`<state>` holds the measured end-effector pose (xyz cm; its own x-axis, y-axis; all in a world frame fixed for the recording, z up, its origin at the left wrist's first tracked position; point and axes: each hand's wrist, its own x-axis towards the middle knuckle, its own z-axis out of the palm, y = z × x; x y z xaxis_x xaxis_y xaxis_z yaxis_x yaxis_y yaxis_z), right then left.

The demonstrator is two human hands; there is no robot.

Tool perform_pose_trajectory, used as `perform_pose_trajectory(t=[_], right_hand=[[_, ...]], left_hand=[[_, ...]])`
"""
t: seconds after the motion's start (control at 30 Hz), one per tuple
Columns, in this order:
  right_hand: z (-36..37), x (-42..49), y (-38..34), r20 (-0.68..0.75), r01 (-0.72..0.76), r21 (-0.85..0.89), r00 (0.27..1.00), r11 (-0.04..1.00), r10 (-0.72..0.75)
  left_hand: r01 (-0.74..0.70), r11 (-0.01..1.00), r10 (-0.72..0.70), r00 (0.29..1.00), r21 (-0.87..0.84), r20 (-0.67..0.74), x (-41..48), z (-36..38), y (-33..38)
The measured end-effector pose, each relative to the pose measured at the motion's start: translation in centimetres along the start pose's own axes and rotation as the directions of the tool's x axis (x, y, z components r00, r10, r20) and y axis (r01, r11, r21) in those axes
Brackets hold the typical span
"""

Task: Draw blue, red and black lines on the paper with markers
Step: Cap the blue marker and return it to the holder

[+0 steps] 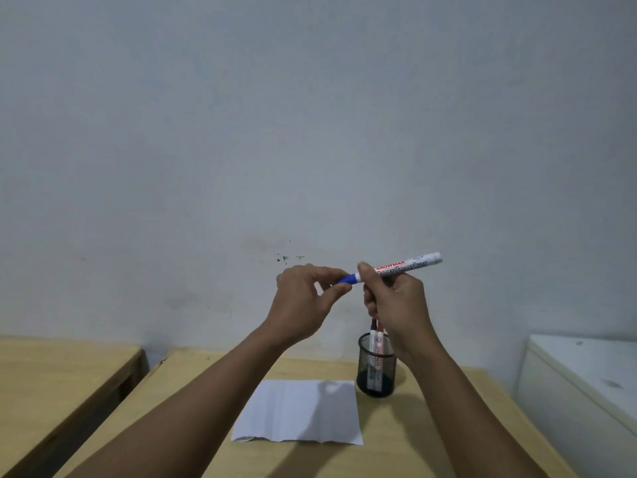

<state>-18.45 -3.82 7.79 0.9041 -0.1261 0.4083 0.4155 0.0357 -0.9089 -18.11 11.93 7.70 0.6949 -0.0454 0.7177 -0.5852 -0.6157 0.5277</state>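
Just right of the frame's centre, the blue marker is lying nearly level in the air, its long axis running from the blue cap at lower left up to the white tail at right. The right hand is clamping the barrel; the left hand is pinching the cap, so uncapping likely calls for a pull leftward along that axis. The paper is lying on the worktop below.
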Motion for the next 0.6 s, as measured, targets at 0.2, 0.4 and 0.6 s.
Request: perform_pose_trajectory(t=[0.2,0.4,0.6], right_hand=[[-3.5,2.0,1.6,-0.106,-0.133,-0.26,0.988,0.956,0.109],[-5.7,4.0,5.2,0.13,0.317,-0.736,0.934,0.598,-0.334],[-7.4,7.7,8.1,0.03,0.201,-0.596,0.973,0.778,-0.229]], left_hand=[[-0.04,0.941,0.039,0.999,0.335,0.011,1.2,2.4,0.7],[-0.168,0.933,0.152,0.986,0.318,0.075,3.0,5.8,0.4],[0.062,0.994,-0.068,0.996,0.091,0.063,4.2,9.9,-2.8]])
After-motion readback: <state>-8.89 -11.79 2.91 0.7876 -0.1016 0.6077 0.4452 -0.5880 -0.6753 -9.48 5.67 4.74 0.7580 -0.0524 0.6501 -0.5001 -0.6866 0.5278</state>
